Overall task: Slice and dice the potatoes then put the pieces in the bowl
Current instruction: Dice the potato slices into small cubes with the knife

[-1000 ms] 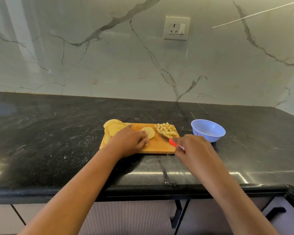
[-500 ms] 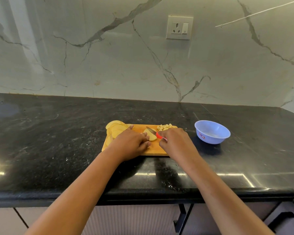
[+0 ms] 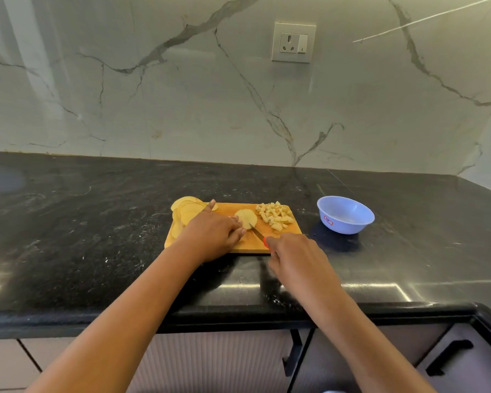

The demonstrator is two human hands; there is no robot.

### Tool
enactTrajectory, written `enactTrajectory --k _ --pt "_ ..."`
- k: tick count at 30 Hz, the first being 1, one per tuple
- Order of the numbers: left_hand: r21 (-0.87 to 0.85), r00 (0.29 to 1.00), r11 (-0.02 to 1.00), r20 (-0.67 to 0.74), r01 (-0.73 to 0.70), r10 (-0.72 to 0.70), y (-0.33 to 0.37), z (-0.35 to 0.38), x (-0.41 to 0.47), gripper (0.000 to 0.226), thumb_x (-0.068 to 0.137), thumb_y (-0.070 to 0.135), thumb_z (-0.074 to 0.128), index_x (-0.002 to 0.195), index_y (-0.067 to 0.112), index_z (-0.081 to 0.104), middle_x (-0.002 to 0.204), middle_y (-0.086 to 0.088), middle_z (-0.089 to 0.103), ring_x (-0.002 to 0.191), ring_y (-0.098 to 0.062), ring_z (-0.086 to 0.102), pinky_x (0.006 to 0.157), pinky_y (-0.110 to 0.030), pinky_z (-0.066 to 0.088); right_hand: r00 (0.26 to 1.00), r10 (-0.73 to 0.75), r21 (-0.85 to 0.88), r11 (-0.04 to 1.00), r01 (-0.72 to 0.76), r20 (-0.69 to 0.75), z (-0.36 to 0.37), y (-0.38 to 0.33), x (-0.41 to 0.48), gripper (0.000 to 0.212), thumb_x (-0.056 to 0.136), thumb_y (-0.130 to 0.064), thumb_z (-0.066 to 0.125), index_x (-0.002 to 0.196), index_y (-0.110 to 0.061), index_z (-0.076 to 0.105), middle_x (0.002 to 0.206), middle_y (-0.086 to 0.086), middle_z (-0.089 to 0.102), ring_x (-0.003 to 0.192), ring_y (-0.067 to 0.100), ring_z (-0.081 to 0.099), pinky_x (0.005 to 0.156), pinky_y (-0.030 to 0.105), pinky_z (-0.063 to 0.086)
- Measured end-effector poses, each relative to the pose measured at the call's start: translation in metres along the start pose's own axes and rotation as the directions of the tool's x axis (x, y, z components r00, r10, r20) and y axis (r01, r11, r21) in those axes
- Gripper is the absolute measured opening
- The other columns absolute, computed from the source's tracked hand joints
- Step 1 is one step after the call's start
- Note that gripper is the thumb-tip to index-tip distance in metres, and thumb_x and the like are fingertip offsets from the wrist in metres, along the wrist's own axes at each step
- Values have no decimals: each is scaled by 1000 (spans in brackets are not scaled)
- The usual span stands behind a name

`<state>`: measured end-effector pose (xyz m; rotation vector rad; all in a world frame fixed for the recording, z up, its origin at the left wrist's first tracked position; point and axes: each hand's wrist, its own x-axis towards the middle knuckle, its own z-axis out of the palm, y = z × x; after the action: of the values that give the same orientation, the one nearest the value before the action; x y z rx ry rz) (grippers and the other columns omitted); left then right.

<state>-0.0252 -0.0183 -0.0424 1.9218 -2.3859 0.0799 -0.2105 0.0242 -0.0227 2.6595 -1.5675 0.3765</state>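
Left hand (image 3: 214,235), fingers curled, is pinning potato slice (image 3: 247,218) on cutting board (image 3: 250,244); right hand (image 3: 292,256) is gripping knife (image 3: 257,232), blade tip at the slice. Diced pieces (image 3: 274,217) are lying beyond.

Single wide-angle cam worn on the person's head, pointing forward and down over the front edge of the counter (image 3: 97,236). The cutting board (image 3: 250,246) sits close, about mid-frame, bowl (image 3: 345,222) just right; marble wall (image 3: 182,109) fills the top.

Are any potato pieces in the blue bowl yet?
No, the light blue plastic bowl looks empty; the diced potato pieces lie heaped on the wooden cutting board.
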Motion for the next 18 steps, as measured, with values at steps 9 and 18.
enactTrajectory --k 9,18 --pt "-12 1000 1000 9 3 -3 7 2 -16 51 104 40 22 149 19 29 156 3 27 143 -8 24 117 -29 -3 989 69 163 985 -47 -132 -19 5 -14 33 93 -16 48 123 -23 61 92 5 65 84 22 61 69 33 51" --pt "-47 1000 999 -25 -8 7 5 7 -18 50 104 37 22 150 18 28 156 2 25 144 -8 20 117 -30 -2 989 62 171 985 -39 -133 5 -8 33 29 94 -15 47 117 -17 65 103 8 68 89 22 63 76 34 52"
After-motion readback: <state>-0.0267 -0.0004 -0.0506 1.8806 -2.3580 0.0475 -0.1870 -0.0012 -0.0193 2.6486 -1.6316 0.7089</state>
